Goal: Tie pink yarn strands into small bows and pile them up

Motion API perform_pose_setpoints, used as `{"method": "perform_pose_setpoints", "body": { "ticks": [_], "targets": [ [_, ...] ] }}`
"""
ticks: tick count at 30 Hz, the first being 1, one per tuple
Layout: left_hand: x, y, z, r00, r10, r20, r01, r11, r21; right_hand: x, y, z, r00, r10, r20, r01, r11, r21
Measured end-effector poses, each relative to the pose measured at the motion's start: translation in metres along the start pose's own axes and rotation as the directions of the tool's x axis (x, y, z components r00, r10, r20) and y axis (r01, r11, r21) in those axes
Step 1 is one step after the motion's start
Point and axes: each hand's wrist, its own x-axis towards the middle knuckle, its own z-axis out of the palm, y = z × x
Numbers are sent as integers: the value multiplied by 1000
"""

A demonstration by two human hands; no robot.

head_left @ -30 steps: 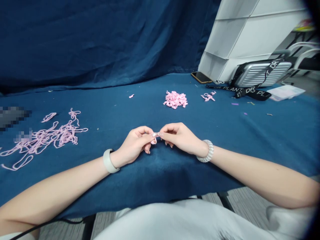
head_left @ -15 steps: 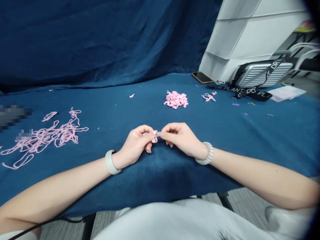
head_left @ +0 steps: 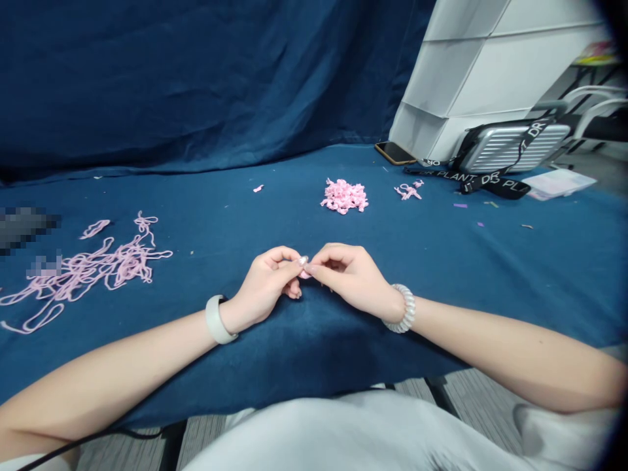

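Note:
Near the middle of the blue cloth [head_left: 235, 216], my left hand [head_left: 269, 281] pinches a small pink piece [head_left: 305, 273] between thumb and forefinger. My right hand [head_left: 346, 275] is closed at the same piece, its fingertips meeting those of the left; most of the piece is hidden by the fingers. Beyond the hands lies a heap of pink knotted pieces [head_left: 344, 196]. A smaller pink tangle [head_left: 409, 190] sits to its right, and one pink bit [head_left: 258, 188] to its left. Loose loops of pale pink yarn [head_left: 98, 268] spread over the left side.
At the back right are a phone [head_left: 394, 153], a silver ribbed case [head_left: 517, 149] with a black lettered strap, and a flat clear box [head_left: 559, 184]. White panels [head_left: 456, 72] stand behind them. A blurred-out dark object [head_left: 24, 226] lies at the far left.
My right hand has moved slightly left and its fingertips are now closer to my left hand's. Less of the small pink piece shows between them.

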Motion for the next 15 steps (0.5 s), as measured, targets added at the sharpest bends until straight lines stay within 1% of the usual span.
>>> {"method": "perform_pose_setpoints", "body": {
  "ticks": [4, 8, 12, 15],
  "targets": [
    [0, -1, -1, 1000, 17, 0, -17, 1000, 6, -1, 2, -2, 989, -150, -8, 148, 980, -132],
    [0, -2, -1, 1000, 17, -3, -17, 1000, 25, -3, 3, -2, 958, -288, -7, 280, 938, -202],
    [0, -2, -2, 1000, 20, -15, -20, 999, 35, -3, 5, -3, 919, -393, -2, 380, 890, -252],
    [-1, -1, -1, 999, 20, -33, -18, 999, 36, -3, 7, -3, 895, -447, 16, 433, 856, -283]
  ]
}}
